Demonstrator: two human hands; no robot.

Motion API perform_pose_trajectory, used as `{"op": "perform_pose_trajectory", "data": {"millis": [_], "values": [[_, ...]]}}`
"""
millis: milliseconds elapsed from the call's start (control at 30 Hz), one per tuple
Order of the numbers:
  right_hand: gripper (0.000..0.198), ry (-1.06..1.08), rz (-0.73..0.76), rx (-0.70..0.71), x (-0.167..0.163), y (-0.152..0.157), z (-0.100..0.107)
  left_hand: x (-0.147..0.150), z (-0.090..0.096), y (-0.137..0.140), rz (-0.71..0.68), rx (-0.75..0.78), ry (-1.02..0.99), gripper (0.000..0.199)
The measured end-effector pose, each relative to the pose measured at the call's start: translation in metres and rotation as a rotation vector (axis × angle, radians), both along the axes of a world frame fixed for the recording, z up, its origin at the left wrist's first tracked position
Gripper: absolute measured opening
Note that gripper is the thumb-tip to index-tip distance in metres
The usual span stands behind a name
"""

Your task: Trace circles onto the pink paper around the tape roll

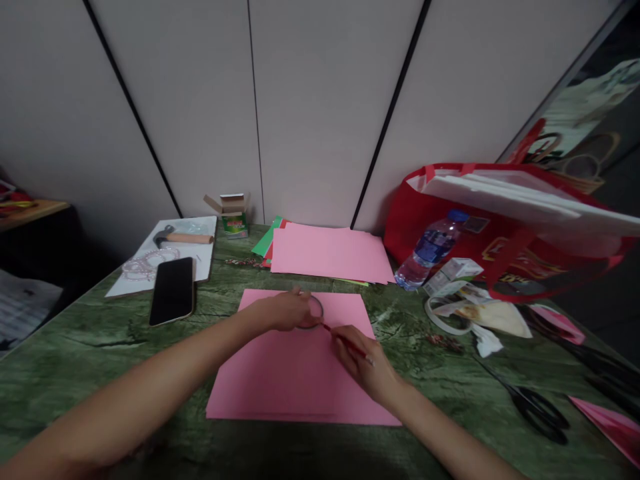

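Tracing seems in hand: right hand (364, 365) grips the red pencil (358, 349), its tip beside the ring (323, 309) on pink paper (280, 383). Left hand (291, 311) covers the ring, grip unclear. Next move calls for steadiness.

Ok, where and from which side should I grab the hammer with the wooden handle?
Probably the middle of its straight pale wooden handle, from the near side: it lies crosswise, dark metal head leftward, with a small green cardboard box near its right end.
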State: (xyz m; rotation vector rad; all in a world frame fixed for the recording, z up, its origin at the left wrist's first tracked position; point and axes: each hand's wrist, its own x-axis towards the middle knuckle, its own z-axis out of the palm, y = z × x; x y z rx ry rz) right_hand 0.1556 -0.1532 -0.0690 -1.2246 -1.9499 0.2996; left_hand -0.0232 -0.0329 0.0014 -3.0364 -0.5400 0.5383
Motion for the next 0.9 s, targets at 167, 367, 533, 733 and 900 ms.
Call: {"op": "perform_pose_trajectory", "data": {"millis": [167, 367, 533, 733, 900], "values": [[0.021, 0.125, -0.059, -0.018, 0.005, 0.011, -0.005, 0.002, 0.002, -0.001, -0.01, -0.002, 0.025, 0.059], [0.025, 0.383, -0.085, -0.149, 0.013, 0.028, -0.014, -0.004, 0.0, -0.001, -0.04, -0.003, 0.021, 0.055], [0.028, 0.428, -0.217, -0.137, 0.032, 0.022, -0.013, -0.018, -0.013, -0.007, 0.04, -0.096, -0.248, 0.047], [0.029, 0.207, -0.208, -0.169, 0.056, 0.004, -0.02, -0.029, -0.03, -0.011, 0.232, -0.171, -0.407, 0.048], [0.033, 0.251, -0.206, -0.205, 0.062, 0.003, -0.03, -0.027, -0.033, -0.02, 0.218, -0.086, -0.411, 0.004]]}}
